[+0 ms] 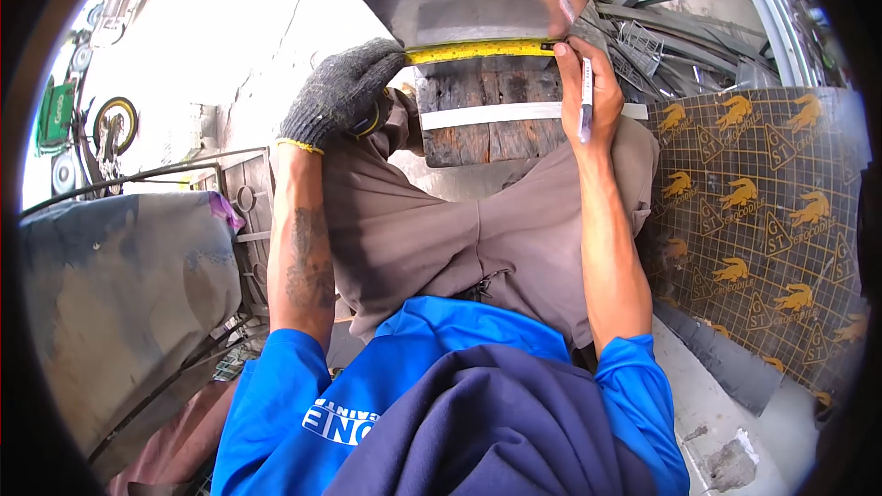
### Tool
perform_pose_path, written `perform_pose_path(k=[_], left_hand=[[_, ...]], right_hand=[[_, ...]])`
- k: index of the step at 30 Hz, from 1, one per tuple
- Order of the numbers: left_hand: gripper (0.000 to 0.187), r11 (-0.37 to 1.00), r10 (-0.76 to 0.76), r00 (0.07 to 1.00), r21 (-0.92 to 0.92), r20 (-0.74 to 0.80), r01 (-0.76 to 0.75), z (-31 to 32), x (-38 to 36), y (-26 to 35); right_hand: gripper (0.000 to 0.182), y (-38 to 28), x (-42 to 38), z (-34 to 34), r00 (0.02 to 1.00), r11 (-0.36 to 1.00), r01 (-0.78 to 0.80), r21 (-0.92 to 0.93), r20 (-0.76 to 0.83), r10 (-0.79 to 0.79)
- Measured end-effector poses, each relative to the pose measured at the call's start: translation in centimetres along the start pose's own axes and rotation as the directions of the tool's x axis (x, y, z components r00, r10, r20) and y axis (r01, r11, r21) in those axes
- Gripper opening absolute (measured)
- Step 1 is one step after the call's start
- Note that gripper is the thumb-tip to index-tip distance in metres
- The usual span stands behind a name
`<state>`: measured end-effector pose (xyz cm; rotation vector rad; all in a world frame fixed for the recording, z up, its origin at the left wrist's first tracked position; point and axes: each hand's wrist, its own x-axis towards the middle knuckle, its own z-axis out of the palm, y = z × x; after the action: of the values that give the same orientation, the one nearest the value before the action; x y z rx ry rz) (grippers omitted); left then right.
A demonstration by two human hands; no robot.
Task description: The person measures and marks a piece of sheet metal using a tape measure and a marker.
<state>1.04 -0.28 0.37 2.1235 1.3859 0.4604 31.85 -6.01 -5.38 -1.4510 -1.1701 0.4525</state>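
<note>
Head view. Yellow tape measure (482,50) drawn out across the upper centre of the frame, blade roughly level, along the lower edge of a shiny metal sheet (478,0).

Left hand (342,92), in a dark grey knitted glove with yellow cuff trim, at the left end of the blade. Grip closed on the tape measure; exact finger placement hidden by the glove.

Right hand (595,96), bare, at the right end. Grip pinching the blade's dark end between thumb and fingertips. Same hand carries a white pen (586,87), pointing down the frame.

Worktop (491,142) of dark, worn wood just below the tape. Pale narrow strip (514,112) lies across it, right end by the right wrist.

Brown trousers either side of the worktop; blue shirt, lower centre. Patterned board (744,211) with yellow crocodile prints, right side. Draped cover (129,285), left. Metal scraps (675,55), upper right. Bicycle wheel (116,127), upper left.
</note>
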Motion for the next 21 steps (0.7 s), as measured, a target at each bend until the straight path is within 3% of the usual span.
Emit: perform_pose_path(k=[7, 10, 21], left_hand=[[0.036, 0.997, 0.014, 1.0, 0.082, -0.005, -0.014, -0.1, -0.1, 0.3], [0.035, 1.0, -0.015, 0.999, -0.008, 0.031, 0.015, -0.2, -0.1, 0.6], [0.031, 0.988, 0.117, 0.993, 0.103, 0.007, -0.117, 0.3, 0.1, -0.1]], right_hand=[[0.028, 0.3, 0.2, 0.1, 0.997, 0.996, 0.074, -0.049, -0.021, -0.075], [0.028, 0.4, 0.2, 0.1, 0.994, 0.994, 0.101, -0.039, -0.03, -0.103], [0.028, 0.3, 0.2, 0.0, 0.997, 0.997, 0.072, -0.02, -0.019, -0.073]])
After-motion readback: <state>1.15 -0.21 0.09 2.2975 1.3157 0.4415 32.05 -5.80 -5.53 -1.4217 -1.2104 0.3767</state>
